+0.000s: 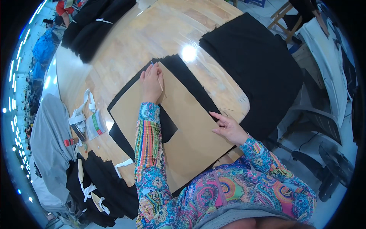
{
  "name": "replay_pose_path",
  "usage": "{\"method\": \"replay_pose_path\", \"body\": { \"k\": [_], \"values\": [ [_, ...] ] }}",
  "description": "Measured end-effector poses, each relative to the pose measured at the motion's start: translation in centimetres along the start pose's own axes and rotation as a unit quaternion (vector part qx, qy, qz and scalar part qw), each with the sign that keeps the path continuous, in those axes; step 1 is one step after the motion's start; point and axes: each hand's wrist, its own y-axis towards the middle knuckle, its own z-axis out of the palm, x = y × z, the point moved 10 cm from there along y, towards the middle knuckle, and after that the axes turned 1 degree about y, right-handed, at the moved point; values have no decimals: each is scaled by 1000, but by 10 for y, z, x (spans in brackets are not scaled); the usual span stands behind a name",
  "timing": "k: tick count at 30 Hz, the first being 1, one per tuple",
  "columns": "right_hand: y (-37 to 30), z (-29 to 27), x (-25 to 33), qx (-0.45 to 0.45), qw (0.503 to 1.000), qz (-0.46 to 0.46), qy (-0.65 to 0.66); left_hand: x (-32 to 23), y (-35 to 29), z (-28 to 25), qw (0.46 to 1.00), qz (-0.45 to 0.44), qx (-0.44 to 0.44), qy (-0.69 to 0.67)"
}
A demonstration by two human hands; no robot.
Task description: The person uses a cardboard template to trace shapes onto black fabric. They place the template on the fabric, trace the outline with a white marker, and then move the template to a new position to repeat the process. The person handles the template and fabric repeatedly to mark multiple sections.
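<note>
A tan cardboard pattern (194,141) lies on black fabric (179,70), whose dark edges show around it. Through a gap in the cardboard near my left sleeve, more dark cloth is visible. My left hand (152,82) is closed around a thin, light-coloured pen (161,82) at the pattern's far corner; a small blue end pokes out past the fingers. Resting on the pattern's right edge, my right hand (230,129) has its thumb and index finger apart, and it holds nothing.
Black fabric (251,65) is spread over the table's right side. A tied black bundle (97,26) sits far left. White straps (78,114) and a clear packet (95,125) lie left, above black pieces with white ties (106,183). A fan (335,164) stands right.
</note>
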Motion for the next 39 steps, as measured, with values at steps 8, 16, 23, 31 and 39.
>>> {"method": "replay_pose_path", "body": {
  "k": [8, 16, 23, 31, 39],
  "values": [
    [-94, -21, -80, -169, 959, 158, 161, 4, -4, 1, 999, 25, -21, 31],
    [-90, -18, -79, -174, 965, 182, 80, -1, -1, 2, 998, 47, -9, 31],
    [-90, -10, -80, -124, 975, 180, 39, -1, -1, -3, 998, 58, -16, 22],
    [-89, -10, -84, -135, 971, 186, 71, -1, 0, 0, 999, 45, -6, 25],
    [-93, -15, -83, -193, 960, 187, 84, 5, -1, 2, 999, 36, -5, 24]
  ]
}}
